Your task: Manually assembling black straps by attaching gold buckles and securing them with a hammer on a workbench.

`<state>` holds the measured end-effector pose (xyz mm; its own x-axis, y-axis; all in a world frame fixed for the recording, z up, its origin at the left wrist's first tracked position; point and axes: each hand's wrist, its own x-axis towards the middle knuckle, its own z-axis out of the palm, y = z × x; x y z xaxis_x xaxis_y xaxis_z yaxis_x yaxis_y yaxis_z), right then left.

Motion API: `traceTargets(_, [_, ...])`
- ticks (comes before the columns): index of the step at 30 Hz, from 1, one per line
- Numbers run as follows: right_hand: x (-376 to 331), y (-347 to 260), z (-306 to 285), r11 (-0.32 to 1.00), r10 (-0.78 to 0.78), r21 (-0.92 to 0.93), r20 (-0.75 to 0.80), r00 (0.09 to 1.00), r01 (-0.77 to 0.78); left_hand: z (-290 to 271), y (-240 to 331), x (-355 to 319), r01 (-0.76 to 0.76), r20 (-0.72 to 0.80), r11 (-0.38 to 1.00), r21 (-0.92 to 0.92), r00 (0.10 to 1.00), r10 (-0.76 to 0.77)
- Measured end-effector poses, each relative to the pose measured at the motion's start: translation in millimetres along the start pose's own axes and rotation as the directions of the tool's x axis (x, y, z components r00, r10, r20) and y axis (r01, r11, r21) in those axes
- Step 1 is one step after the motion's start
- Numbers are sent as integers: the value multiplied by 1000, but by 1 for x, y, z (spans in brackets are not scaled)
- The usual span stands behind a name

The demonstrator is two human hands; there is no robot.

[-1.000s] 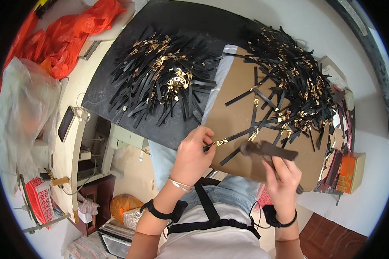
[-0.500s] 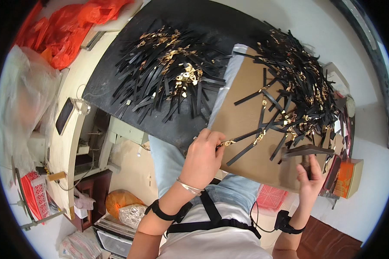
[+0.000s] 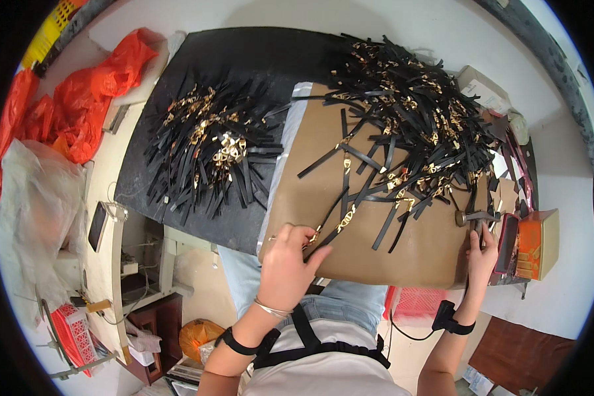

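Note:
My left hand [image 3: 287,254] is at the near left part of a brown padded board [image 3: 402,247]. Its fingers are curled over the gold buckle end of a black strap [image 3: 333,208], with the thumb slightly off to the side. Beside it lies another black strap with a gold buckle [image 3: 347,216]. At the board's right edge, my right hand [image 3: 482,254] is wrapped round the handle of a hammer [image 3: 476,216], its metal head pointing away from me. A large heap of black straps with gold buckles [image 3: 416,125] covers the far right of the board.
Left of the board, a second heap of straps [image 3: 208,148] lies on the black tabletop [image 3: 264,53]. An orange box [image 3: 536,244] stands right of the hammer. A phone [image 3: 98,226] and red plastic bags [image 3: 105,99] sit on the pale side counter.
The view has shifted. My right hand has carried the hammer to the board's right edge and turned its head. My left thumb has spread away from the fingers at the strap.

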<state>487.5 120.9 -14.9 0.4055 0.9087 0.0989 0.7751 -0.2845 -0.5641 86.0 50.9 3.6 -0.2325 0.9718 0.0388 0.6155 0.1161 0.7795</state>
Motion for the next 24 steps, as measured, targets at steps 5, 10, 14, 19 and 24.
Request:
traceTargets(5, [3,-7,11,876,-282,-438,-122,952,203,13,11,5,-74,91,974,214,994,55])
traceTargets(10, [-10,-16,20,916,-202,-384,-195,960,115,-25,11,48,-48,229,961,272,973,-16])
traceTargets(14, [-13,-16,16,921,-214,-369,-206,955,126,-105,-32,129,-35,-58,991,128,997,42])
traceTargets(19, [-20,-36,2,856,-331,-487,-259,907,174,-107,-38,168,-172,-260,680,713,836,484])
traceTargets(24, [-74,-138,-62,803,-275,561,46,960,203,3,9,162,-151,48,976,159,988,145])
